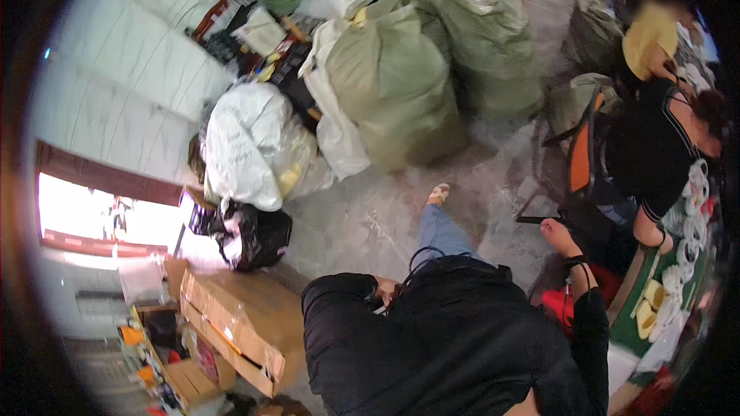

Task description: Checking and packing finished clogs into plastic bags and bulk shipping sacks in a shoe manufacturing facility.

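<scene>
My right hand is held out over the floor at my right side, its fingers curled in, and no object shows in it. A black cord is wound about that wrist, below the black sleeve. Close against my waist is my left hand, next to a thin black cable. Its fingers are mostly hidden by my black top, so its grip is unclear. One foot in a light shoe shows ahead, under a blue trouser leg.
Large green sacks and a white bag stand ahead. Black bags and a cardboard box are on the left. At right, people sit by a green table with pale shoe parts; an orange-edged chair stands nearby.
</scene>
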Demonstrator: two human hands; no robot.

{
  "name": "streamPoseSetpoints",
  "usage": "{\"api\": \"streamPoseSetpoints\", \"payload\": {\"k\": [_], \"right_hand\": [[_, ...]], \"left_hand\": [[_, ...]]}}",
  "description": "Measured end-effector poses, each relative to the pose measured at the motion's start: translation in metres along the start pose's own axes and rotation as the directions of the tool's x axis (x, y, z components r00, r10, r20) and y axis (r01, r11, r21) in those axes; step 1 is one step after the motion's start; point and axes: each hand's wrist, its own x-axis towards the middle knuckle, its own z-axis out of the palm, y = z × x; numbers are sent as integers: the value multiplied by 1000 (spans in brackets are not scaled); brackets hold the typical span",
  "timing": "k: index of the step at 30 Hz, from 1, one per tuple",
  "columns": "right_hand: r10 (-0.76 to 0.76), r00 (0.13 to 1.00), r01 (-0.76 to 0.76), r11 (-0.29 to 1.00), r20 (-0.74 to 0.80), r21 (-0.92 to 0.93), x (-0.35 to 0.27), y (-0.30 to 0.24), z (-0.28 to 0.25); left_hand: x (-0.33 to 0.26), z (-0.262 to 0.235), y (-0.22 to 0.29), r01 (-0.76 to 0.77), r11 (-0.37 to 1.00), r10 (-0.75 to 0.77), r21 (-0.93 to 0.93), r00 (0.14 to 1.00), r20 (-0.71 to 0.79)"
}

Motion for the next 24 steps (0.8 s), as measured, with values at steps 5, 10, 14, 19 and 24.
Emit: {"api": "streamPoseSetpoints", "payload": {"k": [5,10,14,19,24], "right_hand": [[121,964,-110,992,236,-58,1,9,23],[283,930,-248,954,233,-168,65,-30,25],[230,878,-229,972,421,-54,168,-61,29],[-3,945,43,993,326,-114,335,-165,7],[69,993,-99,923,94,372,504,-271,-1]], "left_hand": [[-11,-90,34,-170,886,208,431,977,-42],[25,-214,92,-172,720,577,672,686,-443],[13,-305,159,-245,932,359,267,716,-599],[-43,-390,231,-320,879,477,354,570,-669],[-75,-460,311,-376,904,313,205,253,-915]]}}
